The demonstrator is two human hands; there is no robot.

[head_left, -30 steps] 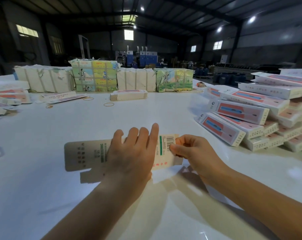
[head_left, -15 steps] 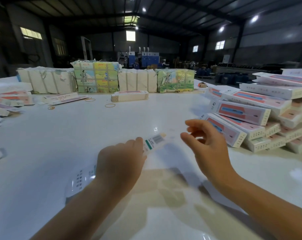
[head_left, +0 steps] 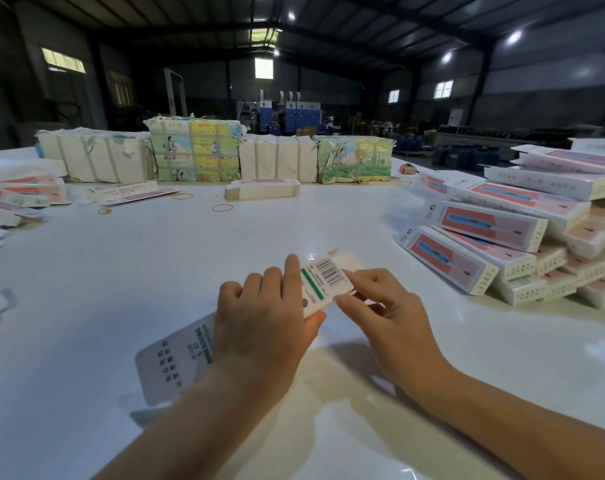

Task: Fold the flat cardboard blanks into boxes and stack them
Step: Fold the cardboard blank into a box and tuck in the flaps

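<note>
Head view, assembly in progress. I see the white worktop [head_left: 155,271] carrying, from largest to smallest: the strapped bundles of flat stock [head_left: 193,150] along its far edge, untouched; the heap of finished boxes [head_left: 522,233] at the right, many layers deep, which I judge to be the bulk of the work done so far; a short banded stack of blanks [head_left: 262,189] near the bundles, waiting to be folded; loose flats [head_left: 17,197] at the left edge; and the single blank [head_left: 176,358] now in hand, lifted off the worktop near its front. My left hand [head_left: 263,323] grips this blank around its middle, fingers curled over the top. My right hand [head_left: 380,313] pinches the barcode end, where a flap [head_left: 346,263] stands unfolded. This box is only part-formed; tucking the ends and stacking it remain.
</note>
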